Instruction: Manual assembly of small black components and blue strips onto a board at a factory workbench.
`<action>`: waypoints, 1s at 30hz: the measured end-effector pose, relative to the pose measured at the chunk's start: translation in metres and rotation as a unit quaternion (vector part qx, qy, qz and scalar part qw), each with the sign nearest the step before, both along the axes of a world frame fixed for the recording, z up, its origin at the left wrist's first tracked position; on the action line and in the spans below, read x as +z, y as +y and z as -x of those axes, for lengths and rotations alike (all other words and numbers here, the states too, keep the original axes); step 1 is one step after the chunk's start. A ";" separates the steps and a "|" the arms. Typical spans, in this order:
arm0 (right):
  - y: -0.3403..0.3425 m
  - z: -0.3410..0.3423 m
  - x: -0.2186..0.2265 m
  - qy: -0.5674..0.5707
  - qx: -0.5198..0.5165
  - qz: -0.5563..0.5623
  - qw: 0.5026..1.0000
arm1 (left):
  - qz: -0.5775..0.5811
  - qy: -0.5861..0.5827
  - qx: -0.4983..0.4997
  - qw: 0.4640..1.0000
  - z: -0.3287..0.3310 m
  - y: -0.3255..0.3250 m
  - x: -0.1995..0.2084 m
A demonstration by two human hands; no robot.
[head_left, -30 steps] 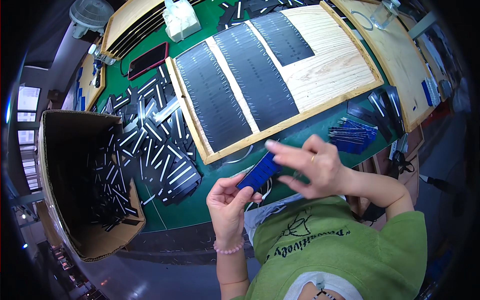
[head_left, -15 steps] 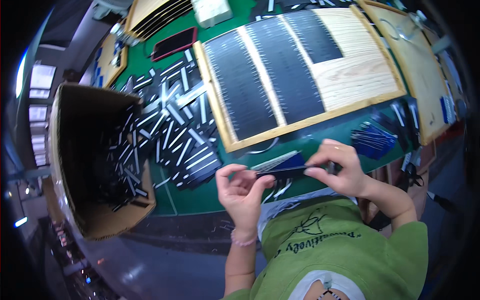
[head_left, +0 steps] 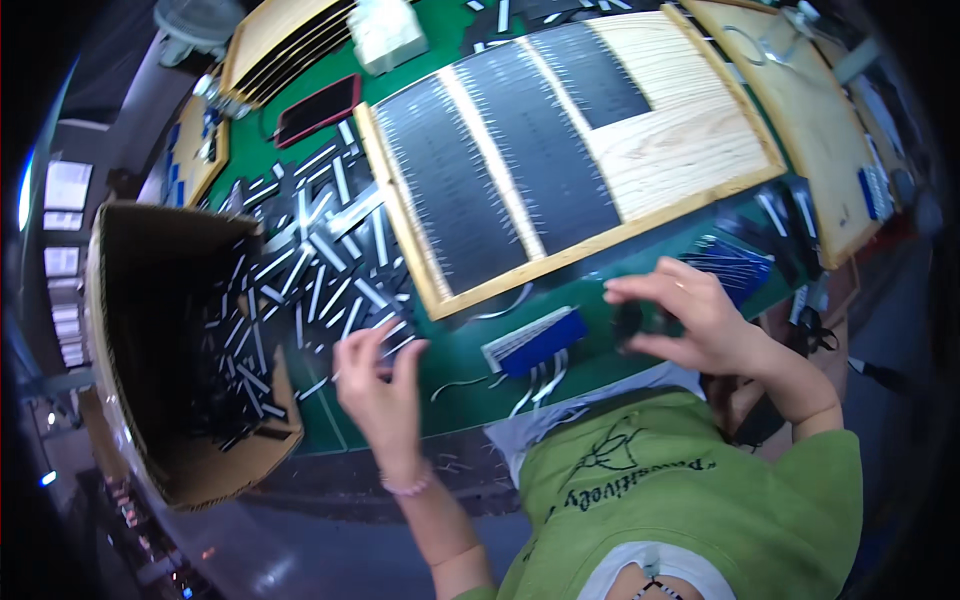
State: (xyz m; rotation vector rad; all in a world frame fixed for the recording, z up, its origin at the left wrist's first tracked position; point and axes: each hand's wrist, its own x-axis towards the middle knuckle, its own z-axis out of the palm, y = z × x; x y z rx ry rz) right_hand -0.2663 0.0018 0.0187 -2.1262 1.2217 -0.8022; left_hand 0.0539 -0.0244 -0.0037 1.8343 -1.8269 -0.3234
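My left hand (head_left: 383, 395) hovers at the near edge of a heap of black-and-white strips (head_left: 320, 250), thumb and fingers apart, with nothing clearly held. Farther right, my right hand (head_left: 690, 322) is curled around a small dark object (head_left: 628, 325), blurred between thumb and fingertips. Between the hands, a blue block (head_left: 543, 345) with a pale row along its far edge lies on the green table, thin white strips beside it. Beyond it, a wood-framed board (head_left: 700, 150) carries dark panels (head_left: 530, 150) with fine pins or wires along their edges.
An open cardboard box (head_left: 185, 480) with more strips inside stands at the left. Near my right hand lies a blue pad (head_left: 745, 280) with several thin metal pins. A red-edged phone (head_left: 318, 110), a white block (head_left: 387, 38) and another wooden board (head_left: 790, 110) are farther back.
My left hand has moved left, away from my right hand, to the strip heap. The dark strip stretched between both hands is no longer seen there, and the blue block shows fully.
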 end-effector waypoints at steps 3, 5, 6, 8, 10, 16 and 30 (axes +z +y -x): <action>-0.002 0.009 -0.021 0.099 0.001 0.017 0.995 | -0.067 -0.054 0.006 0.996 -0.022 -0.014 -0.004; -0.006 0.010 -0.029 0.131 -0.004 0.025 0.991 | -0.050 -0.057 0.006 0.997 -0.019 -0.017 -0.003; -0.007 0.010 -0.032 0.134 -0.011 0.024 0.991 | -0.044 -0.067 0.016 0.997 -0.018 -0.017 0.001; -0.011 0.011 -0.036 0.132 -0.001 0.009 0.991 | -0.001 -0.023 0.022 0.999 -0.030 -0.017 -0.004; -0.011 0.014 -0.037 0.136 0.005 0.001 0.991 | 0.059 0.083 0.062 0.993 -0.027 -0.012 0.005; -0.012 -0.006 -0.023 0.015 -0.063 0.070 0.995 | -0.001 0.426 0.033 0.904 0.026 0.030 0.042; 0.025 -0.056 -0.037 0.018 0.134 0.209 0.969 | -0.097 0.475 0.011 0.875 0.059 0.032 0.024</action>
